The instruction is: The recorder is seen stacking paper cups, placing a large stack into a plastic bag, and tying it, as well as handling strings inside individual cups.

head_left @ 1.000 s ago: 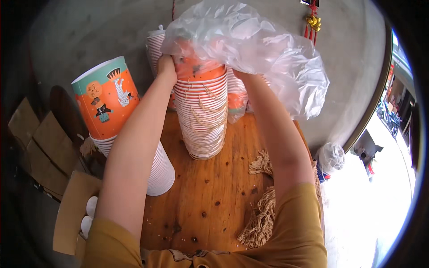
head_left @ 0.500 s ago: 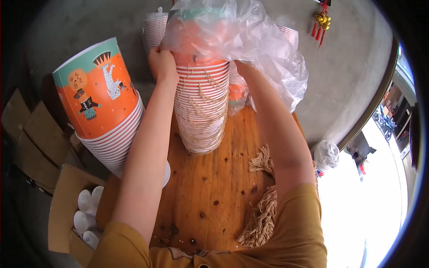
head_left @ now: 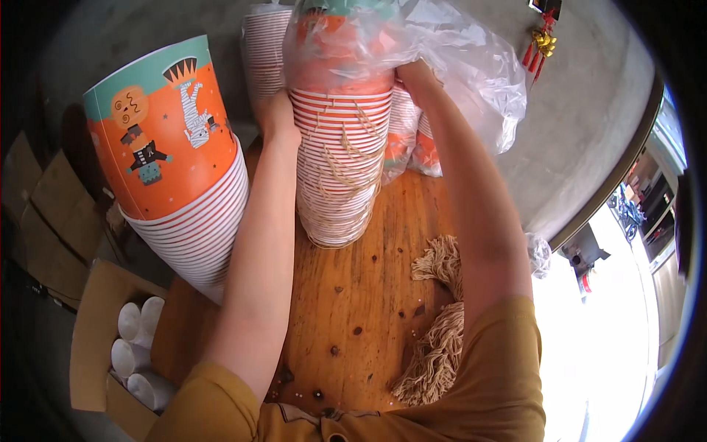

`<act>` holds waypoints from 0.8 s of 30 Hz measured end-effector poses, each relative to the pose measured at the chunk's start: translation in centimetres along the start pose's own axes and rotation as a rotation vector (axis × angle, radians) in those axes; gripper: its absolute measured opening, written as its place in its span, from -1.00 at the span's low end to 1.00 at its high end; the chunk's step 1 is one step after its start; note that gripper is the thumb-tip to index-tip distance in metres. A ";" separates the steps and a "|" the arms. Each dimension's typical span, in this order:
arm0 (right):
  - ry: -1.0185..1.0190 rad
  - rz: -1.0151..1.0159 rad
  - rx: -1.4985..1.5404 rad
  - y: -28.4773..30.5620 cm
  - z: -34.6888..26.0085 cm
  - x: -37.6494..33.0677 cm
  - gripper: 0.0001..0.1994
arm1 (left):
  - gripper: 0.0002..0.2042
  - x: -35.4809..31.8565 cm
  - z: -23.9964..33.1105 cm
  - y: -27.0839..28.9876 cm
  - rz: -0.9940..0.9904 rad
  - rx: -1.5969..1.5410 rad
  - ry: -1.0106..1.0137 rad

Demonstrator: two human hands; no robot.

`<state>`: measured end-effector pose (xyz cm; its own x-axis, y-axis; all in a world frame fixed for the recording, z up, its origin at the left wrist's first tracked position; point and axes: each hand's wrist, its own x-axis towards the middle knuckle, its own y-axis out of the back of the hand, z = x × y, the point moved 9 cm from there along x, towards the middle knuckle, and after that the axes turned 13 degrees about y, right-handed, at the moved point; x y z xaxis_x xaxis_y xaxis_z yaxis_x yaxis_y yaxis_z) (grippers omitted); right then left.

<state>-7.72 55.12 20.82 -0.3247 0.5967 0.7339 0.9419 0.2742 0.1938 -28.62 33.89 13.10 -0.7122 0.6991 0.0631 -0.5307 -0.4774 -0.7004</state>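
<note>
A tall stack of nested paper buckets [head_left: 340, 158], striped by its rims, stands on the wooden table with thin twine handles hanging down its front. A clear plastic bag [head_left: 346, 40] covers the top orange and green bucket and billows off to the right. My left hand [head_left: 278, 114] lies against the stack's left side, below the bag's edge; its fingers are hidden behind the buckets. At the upper right of the stack, my right hand [head_left: 420, 77] is closed on the plastic bag, its fingertips partly out of sight.
Another leaning bucket stack [head_left: 173, 162] rises at left, printed with cartoon figures. Bagged buckets [head_left: 401, 129] and a further stack [head_left: 265, 51] stand behind. Twine bundles [head_left: 434, 346] lie on the table's [head_left: 353, 295] right. An open carton [head_left: 96, 331] holds white cups. A grey wall [head_left: 582, 96] backs everything.
The plastic bag sits slightly higher, baring more rims. My right hand has moved up and right; my left hand has slid a little lower along the stack. The view has shifted slightly.
</note>
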 end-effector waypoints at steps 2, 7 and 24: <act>0.367 -0.320 -0.545 -0.7 -1.1 -0.6 -0.73 | -0.65 0.6 -0.9 0.8 -0.013 0.021 -0.043; -0.064 0.036 -0.101 -2.3 0.8 -7.4 -0.68 | -0.72 -0.9 -1.5 5.7 0.036 0.244 -0.109; -0.038 -0.221 -0.552 -4.2 7.2 -21.1 -0.74 | -0.75 -5.7 -11.1 15.7 0.248 0.739 0.000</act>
<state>-5.40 46.83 -0.19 -0.5113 0.5998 0.6155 0.7536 -0.0314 0.6566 -27.81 28.35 -6.20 -0.8503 0.5253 -0.0334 -0.5241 -0.8508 -0.0382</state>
